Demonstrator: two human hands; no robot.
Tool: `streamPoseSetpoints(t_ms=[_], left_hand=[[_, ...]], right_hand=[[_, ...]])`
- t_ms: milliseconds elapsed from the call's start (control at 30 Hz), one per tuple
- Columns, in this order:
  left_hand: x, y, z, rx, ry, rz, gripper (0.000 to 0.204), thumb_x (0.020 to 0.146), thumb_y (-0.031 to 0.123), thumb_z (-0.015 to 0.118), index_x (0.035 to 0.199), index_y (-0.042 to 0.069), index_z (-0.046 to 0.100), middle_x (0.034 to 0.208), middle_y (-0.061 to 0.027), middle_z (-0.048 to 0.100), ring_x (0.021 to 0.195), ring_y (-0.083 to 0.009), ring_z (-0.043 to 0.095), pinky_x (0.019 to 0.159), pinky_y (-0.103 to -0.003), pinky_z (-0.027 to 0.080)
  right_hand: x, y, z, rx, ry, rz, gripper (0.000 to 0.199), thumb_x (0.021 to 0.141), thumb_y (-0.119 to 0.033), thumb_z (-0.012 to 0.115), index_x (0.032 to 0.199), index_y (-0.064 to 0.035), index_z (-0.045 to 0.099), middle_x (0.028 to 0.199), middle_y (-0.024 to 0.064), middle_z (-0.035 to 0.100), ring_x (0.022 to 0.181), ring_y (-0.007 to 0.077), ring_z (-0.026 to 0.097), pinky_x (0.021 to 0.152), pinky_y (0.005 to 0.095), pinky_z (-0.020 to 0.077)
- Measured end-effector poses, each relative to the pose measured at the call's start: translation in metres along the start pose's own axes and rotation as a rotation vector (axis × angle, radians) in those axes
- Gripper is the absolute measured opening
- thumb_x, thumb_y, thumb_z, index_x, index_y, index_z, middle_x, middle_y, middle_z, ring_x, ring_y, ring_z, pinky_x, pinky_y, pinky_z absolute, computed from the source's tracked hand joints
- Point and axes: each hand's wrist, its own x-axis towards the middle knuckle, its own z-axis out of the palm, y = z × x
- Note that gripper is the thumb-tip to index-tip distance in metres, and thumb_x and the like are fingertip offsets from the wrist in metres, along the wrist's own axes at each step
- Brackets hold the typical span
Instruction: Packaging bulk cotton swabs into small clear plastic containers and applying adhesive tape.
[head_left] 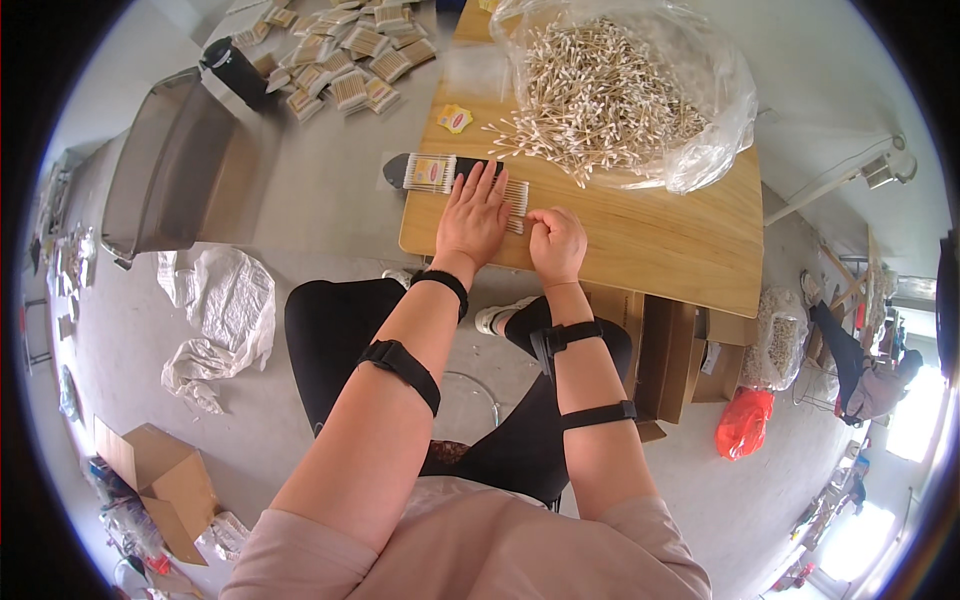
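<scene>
A row of cotton swabs (516, 206) lies side by side at the near left edge of the wooden board. My left hand (473, 215) rests flat over the row's left part and a dark strip (395, 171), fingers stretched out. Left of those fingers, a small pack of swabs with a yellow label (431, 172) lies on the strip. Just right of the row my right hand (557, 243) is closed, fingers curled in; whatever it may hold is hidden. Beyond both hands a big heap of loose cotton swabs (610, 100) spills from a clear plastic bag (728, 95).
A yellow-and-white label card (454, 119) lies on the wooden board (680, 240). Packed swab bundles (350, 88) are piled at the far left, near a black cylinder (232, 68) and a grey bin (165, 165). Cardboard boxes (655, 350) stand under the board; another person (870, 375) is at far right.
</scene>
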Motion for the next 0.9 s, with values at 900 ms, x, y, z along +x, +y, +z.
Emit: streamPoseSetpoints(t_ms=[900], left_hand=[[0.0011,0.0013,-0.0025,0.026,-0.055,-0.011,0.053,0.104,0.037,0.038,0.151,0.013,0.038,0.160,-0.0084,0.031,0.148,-0.0244,0.027,0.122,-0.042,0.018]], right_hand=[[0.0000,0.0008,0.0002,-0.060,-0.016,0.011,0.014,0.073,-0.002,0.059,0.073,-0.0087,0.071,0.073,0.0084,0.061,0.075,0.0305,0.061,0.069,0.0415,0.0503]])
